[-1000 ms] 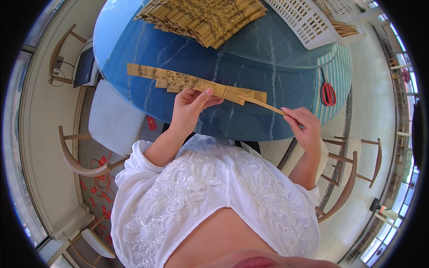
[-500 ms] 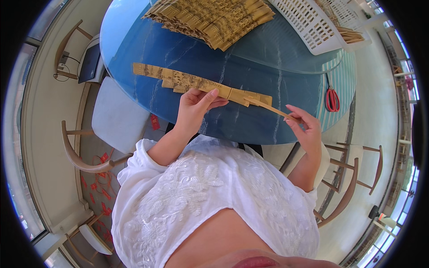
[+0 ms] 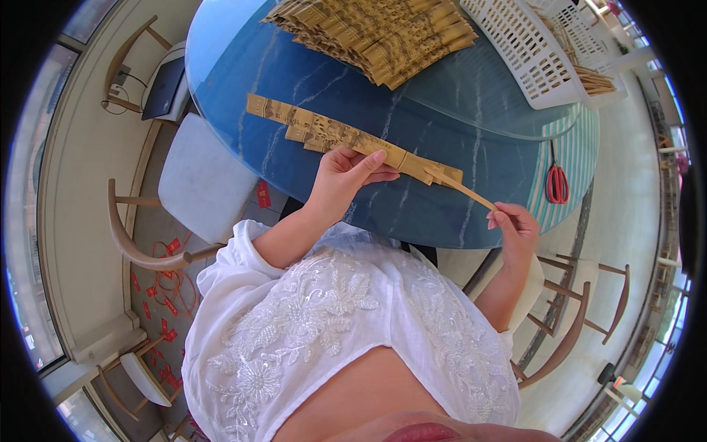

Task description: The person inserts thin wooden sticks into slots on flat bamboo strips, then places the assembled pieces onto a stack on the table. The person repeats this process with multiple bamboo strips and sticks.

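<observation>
A row of flat tan wooden slats [image 3: 324,132] lies across the near part of a round blue marbled table [image 3: 449,110]. My left hand [image 3: 345,175] presses down on the slats near their right end, fingers over them. My right hand [image 3: 513,227] pinches the near end of one thin slat [image 3: 464,190] that sticks out of the row toward me and to the right. A big heap of the same tan slats [image 3: 383,33] lies at the far side of the table.
A white plastic basket [image 3: 530,51] with more slats stands at the far right. Red scissors [image 3: 556,180] lie at the table's right edge. Wooden chairs [image 3: 199,184] stand on the left and right, with red scraps [image 3: 166,295] on the floor.
My right hand has drawn the thin slat farther out of the row, toward the lower right. My left hand stays pressed on the slats.
</observation>
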`<state>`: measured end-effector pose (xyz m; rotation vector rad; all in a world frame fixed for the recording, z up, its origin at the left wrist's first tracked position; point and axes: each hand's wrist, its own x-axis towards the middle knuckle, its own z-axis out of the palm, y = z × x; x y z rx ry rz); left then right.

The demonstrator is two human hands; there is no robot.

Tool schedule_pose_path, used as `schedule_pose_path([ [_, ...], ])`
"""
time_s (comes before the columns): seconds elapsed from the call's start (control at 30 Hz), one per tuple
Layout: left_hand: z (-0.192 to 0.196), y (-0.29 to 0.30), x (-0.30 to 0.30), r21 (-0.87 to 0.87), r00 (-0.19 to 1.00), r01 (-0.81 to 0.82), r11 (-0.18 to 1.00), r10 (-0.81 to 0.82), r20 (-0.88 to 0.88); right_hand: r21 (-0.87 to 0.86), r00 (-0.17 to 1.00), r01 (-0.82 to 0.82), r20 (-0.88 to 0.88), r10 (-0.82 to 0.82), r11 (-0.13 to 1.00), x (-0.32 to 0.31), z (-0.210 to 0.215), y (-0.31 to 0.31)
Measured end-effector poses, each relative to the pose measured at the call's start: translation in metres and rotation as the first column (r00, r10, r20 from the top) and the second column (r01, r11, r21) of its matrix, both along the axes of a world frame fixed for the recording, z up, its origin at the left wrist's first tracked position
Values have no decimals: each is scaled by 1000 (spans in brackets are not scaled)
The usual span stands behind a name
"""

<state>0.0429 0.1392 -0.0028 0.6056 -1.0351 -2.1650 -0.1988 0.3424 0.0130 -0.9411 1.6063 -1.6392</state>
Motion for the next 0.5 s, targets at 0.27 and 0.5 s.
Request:
schedule_pose_path([
  [0.27, 1, 9, -5, 13, 997, 69, 998, -70, 27, -5, 983, -170, 65, 170, 985, 19, 2, -29],
  [0.5, -5, 15, -8, 5, 995, 87, 996, -87, 45, -22, 953, -268, 141, 269, 963, 36, -2, -54],
])
